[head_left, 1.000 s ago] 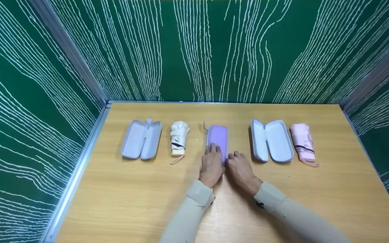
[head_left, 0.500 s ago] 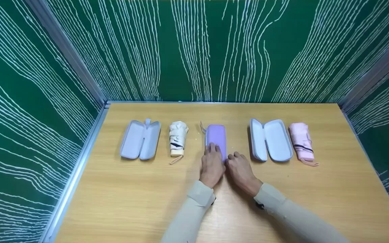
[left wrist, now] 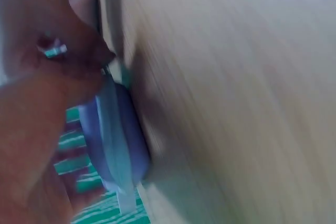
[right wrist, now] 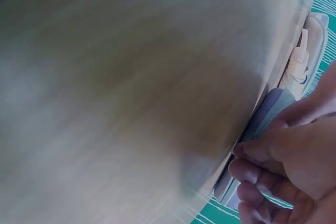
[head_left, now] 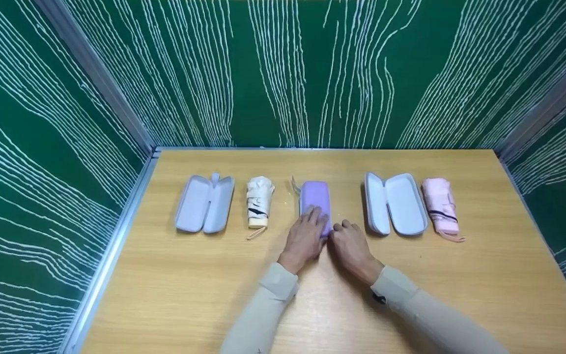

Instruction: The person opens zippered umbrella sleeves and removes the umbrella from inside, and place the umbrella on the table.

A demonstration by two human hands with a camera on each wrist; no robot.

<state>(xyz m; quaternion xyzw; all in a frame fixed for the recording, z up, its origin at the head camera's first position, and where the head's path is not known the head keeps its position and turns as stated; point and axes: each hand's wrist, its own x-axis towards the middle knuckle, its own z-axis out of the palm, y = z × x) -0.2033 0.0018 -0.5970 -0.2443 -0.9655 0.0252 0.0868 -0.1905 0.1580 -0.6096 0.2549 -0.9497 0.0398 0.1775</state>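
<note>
A purple zip case (head_left: pixel 315 192) lies closed on the wooden table, its long side running away from me. My left hand (head_left: pixel 303 241) rests over its near end, fingers spread across the top. In the left wrist view, the zipper band (left wrist: pixel 113 135) runs along the case's side, and the blurred left fingers (left wrist: pixel 79 182) reach past it. My right hand (head_left: pixel 353 250) is curled at the near right corner. The right wrist view has its thumb and index finger (right wrist: pixel 244 170) pinching at the zipper; the pull is mostly hidden by the fingertips.
A grey-lavender case (head_left: pixel 196 204) lies unfolded at the left, beside a cream folded umbrella (head_left: pixel 260 199). Right of my hands are another unfolded case (head_left: pixel 404 204) and a pink folded umbrella (head_left: pixel 439 199). Green walls (head_left: pixel 283 73) with white lines enclose the table (head_left: pixel 189 295).
My left hand has shifted slightly left and toward me, its fingers turning rightward and spreading over the case. The right hand and the case stay nearly in place.
</note>
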